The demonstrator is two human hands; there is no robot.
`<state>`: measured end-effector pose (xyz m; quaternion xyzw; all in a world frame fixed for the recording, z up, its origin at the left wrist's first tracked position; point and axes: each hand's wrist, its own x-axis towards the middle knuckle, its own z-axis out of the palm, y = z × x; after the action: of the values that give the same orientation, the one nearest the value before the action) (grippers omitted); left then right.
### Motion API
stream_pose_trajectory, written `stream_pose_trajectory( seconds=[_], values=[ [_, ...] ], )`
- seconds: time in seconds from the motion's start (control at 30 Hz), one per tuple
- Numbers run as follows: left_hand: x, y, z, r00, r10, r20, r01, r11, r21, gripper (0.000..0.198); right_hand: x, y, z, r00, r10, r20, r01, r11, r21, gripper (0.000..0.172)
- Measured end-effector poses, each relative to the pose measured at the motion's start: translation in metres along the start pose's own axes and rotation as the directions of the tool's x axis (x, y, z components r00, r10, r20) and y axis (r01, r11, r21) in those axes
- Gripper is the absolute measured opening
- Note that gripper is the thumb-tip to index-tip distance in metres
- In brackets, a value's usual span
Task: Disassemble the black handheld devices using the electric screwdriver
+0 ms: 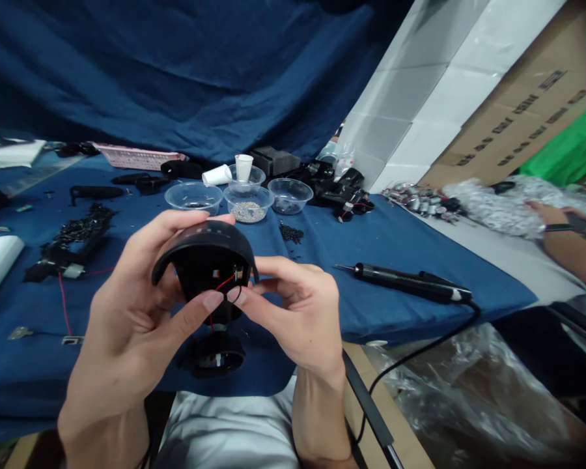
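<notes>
Gripping a black shell (202, 244) between left hand (141, 312) and right hand (300, 312) — thumb nearly to thumb at a red wire (226, 282) in its open side. Probably arranging wiring; next, best to guide gently — without snagging on the round black part (209, 360) just below the hands.

- Hands: two, near; one left hand (129, 319) and one right hand (303, 309).
- Shell (205, 241): one, between the hands.
- Wires in the shell: at least two; one red wire (226, 282), one black wire (239, 295).
- Bowls (300, 196): four, far; three in a row, one behind.
- Cups (217, 175): two, far; one upright, one lying.
- Basket (141, 157): one, far left.
- Heap of black bits (292, 232): one, its pieces too small to count.
- Driver (395, 277): one, right.
- Co-worker's arms (576, 251): at least one, far right.
</notes>
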<state>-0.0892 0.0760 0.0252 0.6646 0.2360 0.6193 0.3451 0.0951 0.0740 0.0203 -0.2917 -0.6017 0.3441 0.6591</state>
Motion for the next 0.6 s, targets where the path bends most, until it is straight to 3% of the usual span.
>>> stream_pose_trajectory(
  seconds=[0.37, 0.6],
  values=[
    [-0.0074, 0.0094, 0.0039, 0.999, 0.039, -0.03, -0.034, 0.988, 0.154, 0.072, -0.0064, 0.0002, 0.0066, 0.999, -0.018, -0.038, 0.017, 0.999, -0.033, 0.023],
    [-0.0051, 0.0078, 0.0013, 0.998, 0.031, -0.047, -0.022, 0.983, 0.183, 0.071, -0.0029, -0.0024, 0.0083, 0.997, 0.075, -0.022, -0.074, 0.997, 0.016, 0.021]
  ],
)
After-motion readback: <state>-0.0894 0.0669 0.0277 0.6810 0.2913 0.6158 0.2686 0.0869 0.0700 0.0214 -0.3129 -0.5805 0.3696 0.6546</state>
